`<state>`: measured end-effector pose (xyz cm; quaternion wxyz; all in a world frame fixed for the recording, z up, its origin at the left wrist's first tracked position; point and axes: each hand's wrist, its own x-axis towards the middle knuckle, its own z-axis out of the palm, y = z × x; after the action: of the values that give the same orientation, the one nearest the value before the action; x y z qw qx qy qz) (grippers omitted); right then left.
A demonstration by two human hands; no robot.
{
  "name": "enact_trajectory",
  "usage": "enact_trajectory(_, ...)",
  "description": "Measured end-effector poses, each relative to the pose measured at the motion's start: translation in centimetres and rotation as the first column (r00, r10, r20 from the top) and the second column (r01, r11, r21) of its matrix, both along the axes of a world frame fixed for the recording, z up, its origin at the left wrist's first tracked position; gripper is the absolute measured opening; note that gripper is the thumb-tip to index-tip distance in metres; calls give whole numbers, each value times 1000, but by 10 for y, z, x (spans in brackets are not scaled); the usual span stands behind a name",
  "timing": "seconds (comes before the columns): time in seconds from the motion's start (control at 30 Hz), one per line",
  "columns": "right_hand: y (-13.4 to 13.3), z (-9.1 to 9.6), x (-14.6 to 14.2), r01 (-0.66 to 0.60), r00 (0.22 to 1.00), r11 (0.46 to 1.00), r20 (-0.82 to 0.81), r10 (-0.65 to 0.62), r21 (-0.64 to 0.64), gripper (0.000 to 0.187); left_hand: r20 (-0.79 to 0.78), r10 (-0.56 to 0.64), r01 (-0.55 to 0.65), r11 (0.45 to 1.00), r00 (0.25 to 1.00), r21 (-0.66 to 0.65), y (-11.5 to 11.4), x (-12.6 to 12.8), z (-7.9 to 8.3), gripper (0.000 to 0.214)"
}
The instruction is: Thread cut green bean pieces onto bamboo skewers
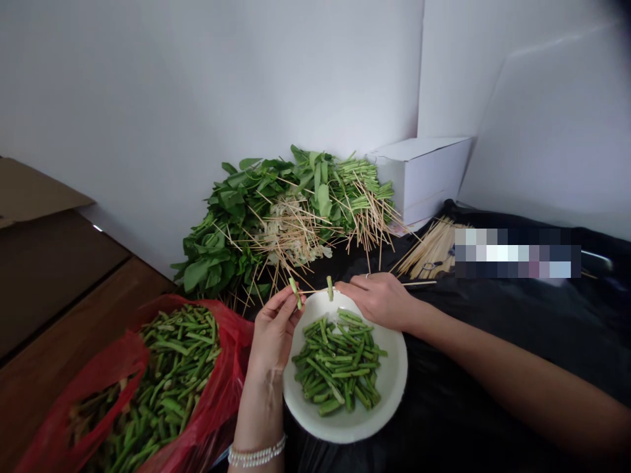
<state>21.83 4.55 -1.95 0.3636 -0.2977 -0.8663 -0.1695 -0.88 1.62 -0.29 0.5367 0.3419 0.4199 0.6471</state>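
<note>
1 stem pc [294,288] pinched in L hand [276,320], 2nd pc [330,289] btwn hands on skewer [420,283] R hand [378,299] grips.

Left hand [276,320] — pinching green stem [296,295].

Bare hands [373,301]: two
Round white bowl [348,428]: one
Translucent red plastic bag [234,345]: one
White rectangular cardboard box [436,174]: one
Thin wooden skewer in hands [419,283]: one
Short green stem pieces at that skewer [330,289]: two
Cut green stems in bowl [345,364]: overlapping, count undetermined
</note>
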Motion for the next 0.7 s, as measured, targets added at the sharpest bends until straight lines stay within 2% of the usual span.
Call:
enact_trajectory(0.4,0,0,-1,8,1000,1000,-2,-8,-5,27,-22,56,-56,998,998,15,0,5,2,32)
enact_trajectory(0.7,0,-2,-1,9,1000,998,28,-7,-69,25,-273,116,-108,993,955,43,-1,-1,-7,33)
